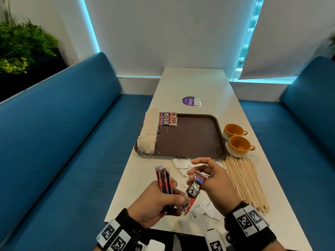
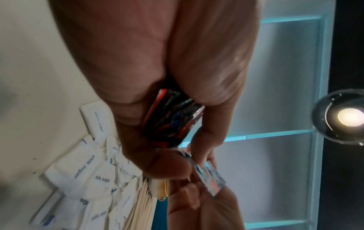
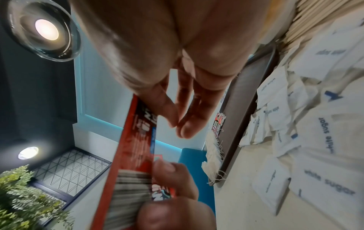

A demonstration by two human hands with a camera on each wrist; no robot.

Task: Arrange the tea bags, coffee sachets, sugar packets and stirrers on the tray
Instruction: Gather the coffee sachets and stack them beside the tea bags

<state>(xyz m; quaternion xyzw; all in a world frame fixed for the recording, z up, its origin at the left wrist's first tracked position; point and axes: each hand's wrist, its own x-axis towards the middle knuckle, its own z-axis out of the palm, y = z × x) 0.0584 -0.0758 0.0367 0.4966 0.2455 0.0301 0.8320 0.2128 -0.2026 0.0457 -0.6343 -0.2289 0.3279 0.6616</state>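
While the left hand (image 1: 155, 201) grips a sachet bundle (image 1: 164, 180), the right hand (image 1: 213, 180) pinches one sachet (image 1: 193, 192) above the table (image 1: 199, 84). On the tray (image 1: 192, 138) lie tea bags (image 1: 147, 133) and three sachets (image 1: 168, 119); sugar packets (image 1: 183, 166) and stirrers (image 1: 244, 182) lie on the table.

The left hand (image 1: 155, 201) covers the lower ends of the bunched coffee sachets (image 1: 164, 180), so their count cannot be told. The single sachet (image 1: 193, 192) is blurred in both wrist views, its print unreadable there. The sugar packets (image 1: 183, 167) near the tabletop's (image 1: 190, 84) near edge lie partly behind both hands. The print on the purple sticker (image 1: 188, 101) is too small to read in full.
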